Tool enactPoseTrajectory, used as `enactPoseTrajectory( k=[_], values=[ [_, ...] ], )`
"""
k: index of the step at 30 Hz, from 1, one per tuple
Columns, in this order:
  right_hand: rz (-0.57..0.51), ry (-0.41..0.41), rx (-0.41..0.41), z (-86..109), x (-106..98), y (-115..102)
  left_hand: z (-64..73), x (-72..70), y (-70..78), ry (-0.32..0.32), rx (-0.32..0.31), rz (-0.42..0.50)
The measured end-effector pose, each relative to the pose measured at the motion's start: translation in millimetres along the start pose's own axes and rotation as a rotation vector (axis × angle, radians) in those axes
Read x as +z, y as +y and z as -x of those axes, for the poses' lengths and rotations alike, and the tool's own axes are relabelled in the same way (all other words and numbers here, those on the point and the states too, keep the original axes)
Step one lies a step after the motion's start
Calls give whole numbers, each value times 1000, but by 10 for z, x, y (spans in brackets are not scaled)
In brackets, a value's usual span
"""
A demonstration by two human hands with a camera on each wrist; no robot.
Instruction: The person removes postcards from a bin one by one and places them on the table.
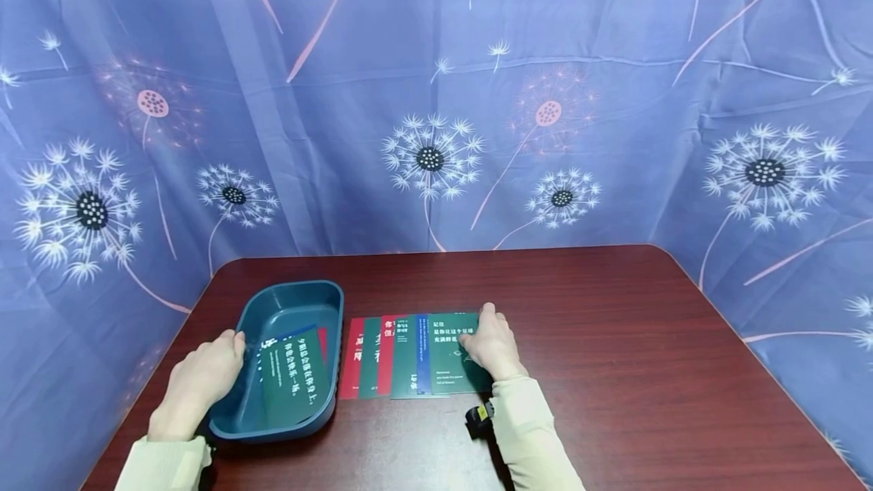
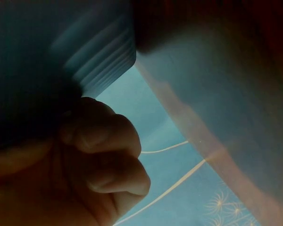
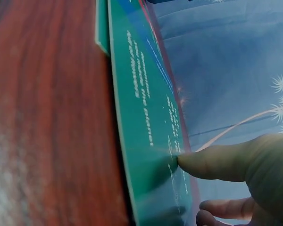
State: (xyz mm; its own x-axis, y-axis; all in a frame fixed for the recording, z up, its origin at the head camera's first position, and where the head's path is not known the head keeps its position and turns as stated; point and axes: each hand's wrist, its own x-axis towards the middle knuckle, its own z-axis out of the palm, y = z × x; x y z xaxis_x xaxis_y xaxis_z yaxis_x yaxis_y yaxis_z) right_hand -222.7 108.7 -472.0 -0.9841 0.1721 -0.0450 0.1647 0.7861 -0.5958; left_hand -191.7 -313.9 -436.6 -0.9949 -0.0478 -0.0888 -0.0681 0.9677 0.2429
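Note:
My left hand [image 1: 204, 377] holds the left rim of a dark blue plastic tub [image 1: 273, 300], fingers curled at its outer side in the left wrist view. Inside the tub lie several cards, with a green card [image 1: 289, 377] bearing white writing on top and bits of red and blue beneath. At the right end of an overlapping row, my right hand [image 1: 494, 343] pinches a green card [image 1: 450, 370]. Its thumb [image 3: 212, 162] lies on the printed face and the other fingers are at the card's edge. How far they reach under it is hidden.
The row continues leftward with red cards [image 1: 351, 370], green ones and a blue strip [image 1: 423, 354], close beside the tub's right wall. A small black device [image 1: 477, 421] sits at the right wrist. Behind the brown table [image 1: 614, 339] hangs a blue dandelion-print cloth [image 1: 341, 173].

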Motion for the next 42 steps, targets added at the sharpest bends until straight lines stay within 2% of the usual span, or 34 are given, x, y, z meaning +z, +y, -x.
enactPoseTrajectory(
  k=[6, 9, 14, 17, 22, 25, 31, 37, 39, 42],
  values=[
    [-43, -2, 3, 15, -11, -27, 6, 7, -12, 7, 2, 0],
    [-29, 33, -34, 39, -16, -81, 5, 0, -5, 13, 2, -3],
    [12, 149, -158, 132, -9, -354, 0, -2, 10, 15, 1, -1],
    [-24, 176, -270, 197, 32, -541, 7, -6, 16, 15, -3, 1],
    [-154, 74, -430, 308, 119, -800, 29, 7, 15, 29, 10, 4],
    [-168, 14, -504, 366, 177, -966, 31, 11, 9, 43, 20, 3],
    [-68, -28, -687, 481, 317, -1310, 29, -1, 3, 53, 19, -5],
    [183, -12, -902, 570, 548, -1615, 45, -2, 9, 62, 24, -4],
    [271, -20, -942, 583, 637, -1689, 51, 3, 12, 68, 28, -4],
    [383, -44, -957, 589, 768, -1772, 56, 11, 20, 76, 32, -3]
  ],
)
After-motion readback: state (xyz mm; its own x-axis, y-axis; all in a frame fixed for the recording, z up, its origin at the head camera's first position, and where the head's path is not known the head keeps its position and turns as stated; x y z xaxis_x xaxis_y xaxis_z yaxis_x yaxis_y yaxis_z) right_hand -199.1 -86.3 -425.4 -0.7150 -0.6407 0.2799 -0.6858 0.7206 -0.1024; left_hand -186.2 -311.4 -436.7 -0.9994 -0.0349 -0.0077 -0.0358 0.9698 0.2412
